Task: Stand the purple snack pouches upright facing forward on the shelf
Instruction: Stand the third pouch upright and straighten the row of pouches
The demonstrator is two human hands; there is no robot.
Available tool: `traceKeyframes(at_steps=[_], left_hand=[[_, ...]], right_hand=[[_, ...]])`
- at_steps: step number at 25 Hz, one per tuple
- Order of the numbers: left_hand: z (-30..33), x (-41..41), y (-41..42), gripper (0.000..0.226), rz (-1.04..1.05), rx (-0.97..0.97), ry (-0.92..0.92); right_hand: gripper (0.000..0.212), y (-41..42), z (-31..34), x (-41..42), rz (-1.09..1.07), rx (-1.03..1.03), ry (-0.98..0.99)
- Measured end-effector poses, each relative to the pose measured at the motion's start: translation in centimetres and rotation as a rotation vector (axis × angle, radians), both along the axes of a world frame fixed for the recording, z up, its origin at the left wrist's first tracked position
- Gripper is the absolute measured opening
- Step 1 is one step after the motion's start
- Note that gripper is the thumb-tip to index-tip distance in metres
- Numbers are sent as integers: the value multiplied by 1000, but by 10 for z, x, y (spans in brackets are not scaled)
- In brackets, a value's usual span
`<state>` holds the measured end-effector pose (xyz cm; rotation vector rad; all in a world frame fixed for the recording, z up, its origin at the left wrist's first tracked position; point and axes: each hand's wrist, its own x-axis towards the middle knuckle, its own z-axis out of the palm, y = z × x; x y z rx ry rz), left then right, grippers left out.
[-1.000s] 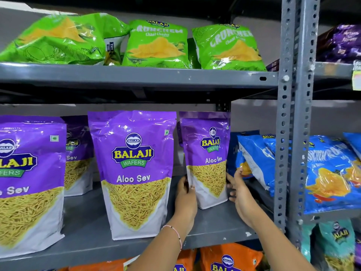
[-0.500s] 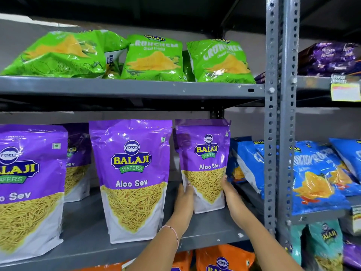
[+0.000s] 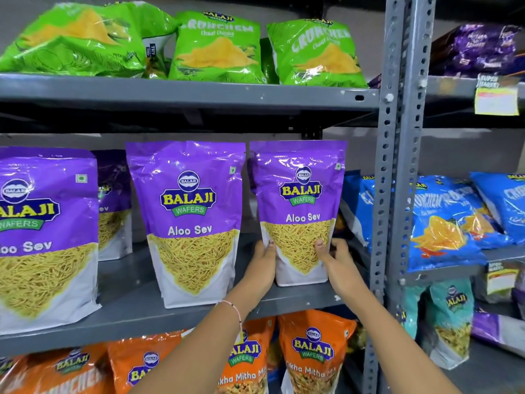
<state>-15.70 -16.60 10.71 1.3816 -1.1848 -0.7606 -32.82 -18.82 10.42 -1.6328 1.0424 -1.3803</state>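
Several purple Aloo Sev pouches stand upright on the grey middle shelf (image 3: 136,317). The rightmost pouch (image 3: 298,194) faces forward near the shelf's front edge. My left hand (image 3: 262,268) grips its lower left side and my right hand (image 3: 336,257) grips its lower right side, thumbs on the front. To its left stands a second pouch (image 3: 187,211), facing forward. A third pouch (image 3: 42,231) stands at the far left, cut by the frame edge. Behind those two, a fourth pouch (image 3: 113,200) stands deeper on the shelf, mostly hidden.
A grey perforated upright post (image 3: 397,177) borders the shelf on the right. Blue snack bags (image 3: 443,220) lie beyond it. Green bags (image 3: 218,49) fill the shelf above and orange pouches (image 3: 312,356) the shelf below.
Both hands closed on the rightmost pouch and drew it forward toward the shelf's front edge; it now looks larger and nearer. The camera view also shifted closer.
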Motion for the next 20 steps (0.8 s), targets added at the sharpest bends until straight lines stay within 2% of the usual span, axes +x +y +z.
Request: traceKeyframes(at_steps=[6, 10, 14, 17, 20], left_hand=[[-2, -2, 14, 51, 22, -7, -58], [3, -6, 27, 47, 16, -28, -75], [4, -6, 32, 49, 14, -20, -87], [5, -6, 33, 51, 12, -19, -78], [7, -7, 35, 52, 20, -19, -51]], right_hand=[[35, 13, -3, -5, 25, -19, -38], [49, 18, -3, -7, 48, -13, -45], [41, 18, -3, -9, 67, -11, -30], [54, 17, -4, -9, 74, -15, -24], [44, 16, -4, -8, 84, -18, 12]])
